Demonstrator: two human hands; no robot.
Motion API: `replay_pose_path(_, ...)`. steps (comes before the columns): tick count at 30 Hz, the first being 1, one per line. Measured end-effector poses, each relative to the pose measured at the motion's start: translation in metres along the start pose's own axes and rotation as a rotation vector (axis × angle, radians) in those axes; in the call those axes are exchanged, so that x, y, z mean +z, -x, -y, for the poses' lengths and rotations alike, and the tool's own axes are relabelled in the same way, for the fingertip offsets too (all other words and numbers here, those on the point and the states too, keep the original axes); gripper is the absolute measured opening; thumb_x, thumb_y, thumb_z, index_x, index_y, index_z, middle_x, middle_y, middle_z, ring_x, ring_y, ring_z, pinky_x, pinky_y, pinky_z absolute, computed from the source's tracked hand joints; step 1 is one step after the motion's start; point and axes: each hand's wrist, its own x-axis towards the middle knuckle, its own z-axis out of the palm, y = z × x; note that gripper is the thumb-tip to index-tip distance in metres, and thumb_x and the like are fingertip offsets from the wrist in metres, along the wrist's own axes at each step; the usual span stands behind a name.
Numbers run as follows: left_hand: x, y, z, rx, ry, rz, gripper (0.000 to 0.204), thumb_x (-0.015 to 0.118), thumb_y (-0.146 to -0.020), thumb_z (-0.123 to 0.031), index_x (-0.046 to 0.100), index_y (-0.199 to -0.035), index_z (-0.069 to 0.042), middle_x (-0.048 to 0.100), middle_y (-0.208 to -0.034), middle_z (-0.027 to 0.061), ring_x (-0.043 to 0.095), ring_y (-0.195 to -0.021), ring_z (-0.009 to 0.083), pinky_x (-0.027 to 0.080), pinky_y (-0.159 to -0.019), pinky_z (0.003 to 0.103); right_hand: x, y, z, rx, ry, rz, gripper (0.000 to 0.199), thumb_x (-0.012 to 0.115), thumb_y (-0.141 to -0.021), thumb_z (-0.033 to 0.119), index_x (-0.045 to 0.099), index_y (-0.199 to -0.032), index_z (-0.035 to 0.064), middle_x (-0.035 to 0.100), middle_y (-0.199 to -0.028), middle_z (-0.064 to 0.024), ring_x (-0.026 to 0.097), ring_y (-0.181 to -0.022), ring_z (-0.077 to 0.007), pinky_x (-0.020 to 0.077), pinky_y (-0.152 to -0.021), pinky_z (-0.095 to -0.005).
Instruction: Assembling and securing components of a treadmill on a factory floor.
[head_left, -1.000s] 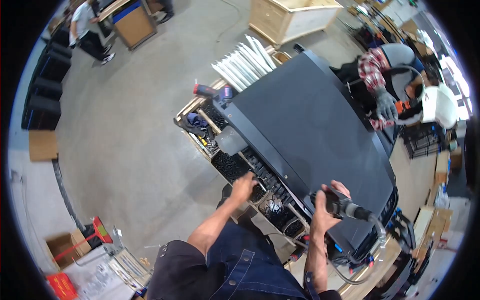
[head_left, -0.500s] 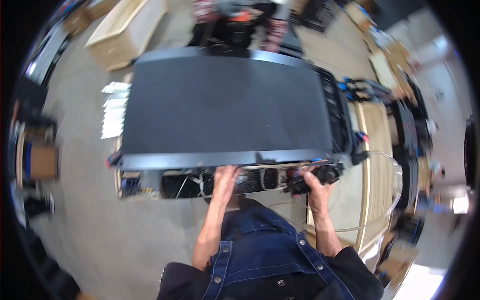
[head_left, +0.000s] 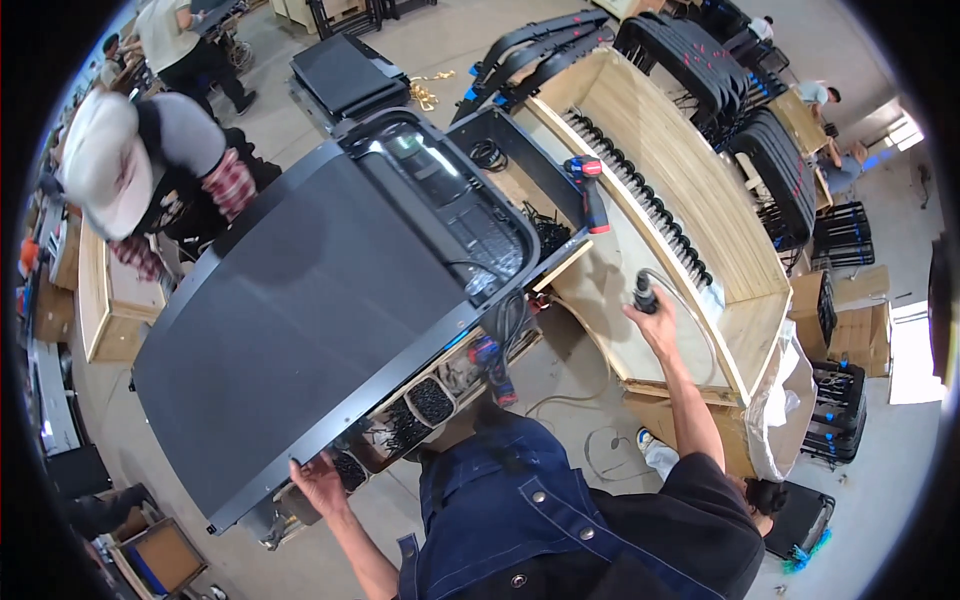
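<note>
A treadmill deck lies across the view, with a black belt and a grey side rail. My left hand is at the near rail's left part, fingers apart and touching its edge. My right hand is raised off to the right, wrapped round a black hand-held power tool with a thin hose trailing from it. Under the rail, a red and blue cordless driver stands beside bins of black screws.
A long wooden crate holds a row of black-ended parts. Another cordless driver rests by a tray beside the treadmill's open motor bay. Across the deck bends a co-worker in a white hat. Black frames are stacked behind the crate.
My view has turned toward the right. My right hand has carried the black power tool from the deck's near edge out toward the crate; my left hand is now farther left along the rail.
</note>
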Motion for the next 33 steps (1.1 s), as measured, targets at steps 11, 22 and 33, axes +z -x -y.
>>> replay_pose_path(11, 0.018, 0.002, 0.005, -0.100, -0.006, 0.197, 0.030, 0.065, -0.097, -0.038, 0.072, -0.104, -0.010, 0.073, -0.099, 0.0052, 0.067, -0.098, 0.0211, 0.056, -0.090, 0.042, 0.189, -0.164, -0.194, 0.192, -0.072, 0.222, 0.042, 0.091, -0.063, 0.015, 0.071, -0.097, 0.0013, 0.074, -0.090, -0.0113, 0.070, -0.086, -0.0258, 0.0542, -0.082, -0.0389)
replay_pose_path(22, 0.012, 0.025, -0.003, 0.022, -0.015, -0.057, 0.035, 0.065, -0.097, -0.044, 0.072, -0.099, -0.010, 0.073, -0.089, 0.0048, 0.067, -0.087, 0.0204, 0.055, -0.087, 0.040, 0.085, -0.057, -0.037, 0.425, -0.511, 0.558, 0.040, 0.076, -0.090, 0.026, 0.065, -0.112, -0.0053, 0.072, -0.093, -0.0116, 0.071, -0.088, -0.0174, 0.0561, -0.074, -0.0313)
replay_pose_path(33, 0.062, 0.037, 0.055, -0.078, -0.388, -0.256, 0.057, 0.067, -0.091, -0.059, 0.061, -0.114, -0.008, 0.068, -0.104, 0.0073, 0.065, -0.098, 0.0203, 0.055, -0.087, 0.036, 0.274, -0.005, -0.212, 0.048, -0.306, 0.175, 0.056, 0.080, -0.084, 0.005, 0.054, -0.133, 0.0006, 0.059, -0.128, -0.0108, 0.059, -0.111, -0.0199, 0.0499, -0.096, -0.0315)
